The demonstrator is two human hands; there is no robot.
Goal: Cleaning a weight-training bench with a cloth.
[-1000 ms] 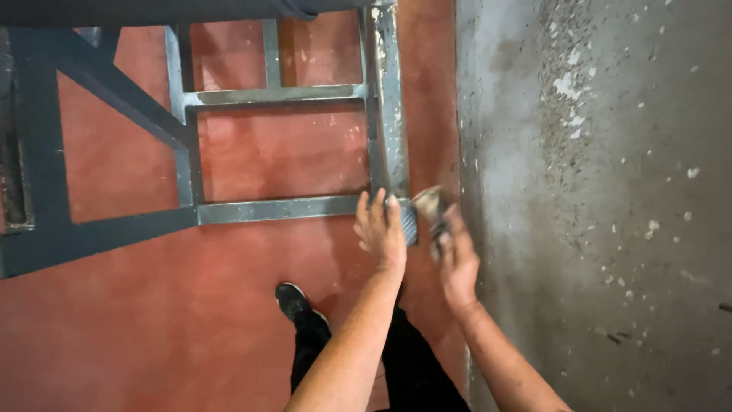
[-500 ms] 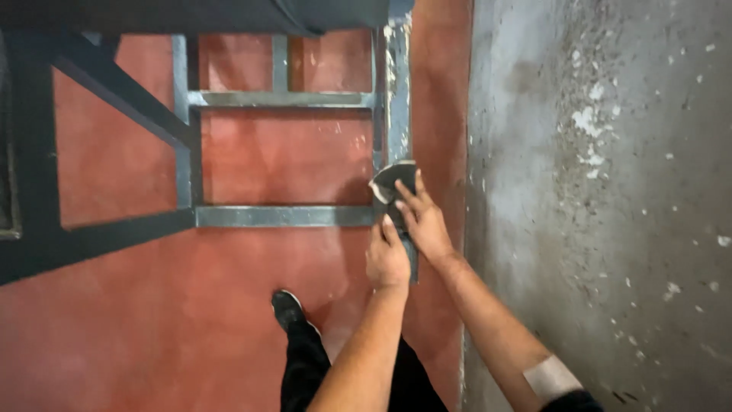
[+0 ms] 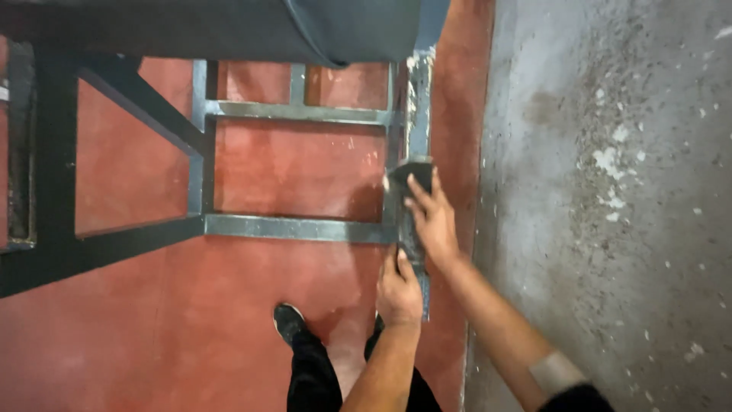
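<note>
The red floor [image 3: 152, 320] fills the left and centre of the view; a rough grey concrete wall [image 3: 610, 191] with pale flaked spots rises along the right. A grey metal frame [image 3: 297, 227] of welded flat bars stands against the floor, with an upright bar [image 3: 418, 114] at its right side close to the wall. A dark cylindrical body [image 3: 229, 27] crosses the top of the view above the frame. Open floor lies below the lower crossbar; the strip between the upright bar and the wall is narrow.

The right hand [image 3: 431, 217] lies flat with fingers extended and pressed on a dark grey abrasive sheet [image 3: 406, 174], which it holds against the upright bar just above the joint with the lower crossbar. The left hand [image 3: 399, 290] is closed around the lower end of the same bar, directly below the right hand, with the two hands almost touching.

A black shoe [image 3: 290, 320] and dark trouser legs stand on the floor below the hands. A pale band [image 3: 557, 371] shows on the right forearm
</note>
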